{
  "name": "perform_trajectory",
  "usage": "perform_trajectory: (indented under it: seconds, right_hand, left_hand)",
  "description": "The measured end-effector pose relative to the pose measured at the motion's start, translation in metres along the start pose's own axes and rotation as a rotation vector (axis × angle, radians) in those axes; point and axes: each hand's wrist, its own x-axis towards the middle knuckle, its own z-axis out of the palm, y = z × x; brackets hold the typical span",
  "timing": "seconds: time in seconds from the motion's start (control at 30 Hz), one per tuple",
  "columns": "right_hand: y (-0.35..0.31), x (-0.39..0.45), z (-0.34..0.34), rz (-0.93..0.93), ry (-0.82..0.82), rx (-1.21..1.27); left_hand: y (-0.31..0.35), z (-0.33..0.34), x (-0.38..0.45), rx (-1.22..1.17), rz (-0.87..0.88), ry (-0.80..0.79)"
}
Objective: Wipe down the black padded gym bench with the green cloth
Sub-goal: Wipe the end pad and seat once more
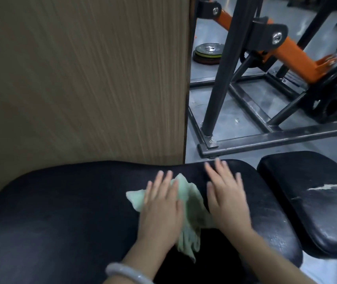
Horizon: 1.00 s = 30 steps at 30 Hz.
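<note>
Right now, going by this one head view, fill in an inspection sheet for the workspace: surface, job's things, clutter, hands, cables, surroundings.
Surface: black padded bench, long pad, dull sheen; the separate seat pad to its right shows a pale scuff or tear.
Job's things: green cloth, crumpled, lying on the long pad between and under the hands.
Clutter: nothing seen on the pads.
Hands: left hand flat on the cloth, fingers straight, pale bangle on the wrist; right hand flat, fingers spread, its heel at the cloth's edge.
Cables: nothing seen.
Surroundings: wood-grain panel behind the bench; black and orange machine frame; stacked weight plates on the grey floor.
</note>
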Motion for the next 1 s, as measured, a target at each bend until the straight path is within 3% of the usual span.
perform_trajectory:
  seconds: [0.1,0.27,0.43,0.6,0.67,0.73,0.87,0.93,1.0]
  right_hand:
    - [0.028,-0.014,-0.002,0.076,-0.186,-0.349]
    - [0.025,-0.014,0.001,0.100,-0.275,-0.387]
    - [0.015,-0.015,0.004,0.168,-0.295,-0.474]
    - [-0.027,-0.033,0.037,0.124,-0.204,-0.416]
    - [-0.035,-0.036,0.042,0.091,-0.176,-0.430]
    - [-0.034,-0.035,0.044,0.082,-0.147,-0.454]
    - [-0.031,-0.034,0.045,0.086,-0.156,-0.459]
    - [-0.032,-0.034,0.046,0.088,-0.161,-0.461]
    - [-0.032,-0.035,0.045,0.084,-0.158,-0.479]
  left_hand:
    - [0.028,0.013,0.010,0.125,0.011,-0.127]
    - [-0.014,0.005,-0.017,0.226,-0.054,-0.191]
    - [-0.095,-0.036,-0.047,0.280,-0.375,-0.286]
    - [-0.086,-0.028,-0.027,0.325,-0.524,-0.244]
    - [-0.063,-0.015,-0.017,0.283,-0.411,-0.194]
    - [-0.038,-0.003,-0.015,0.168,-0.178,-0.131]
    - [-0.041,-0.014,-0.037,0.165,0.208,-0.176]
    - [-0.085,-0.024,-0.056,0.222,0.212,-0.168]
    - [-0.145,-0.040,-0.080,0.301,0.065,-0.165]
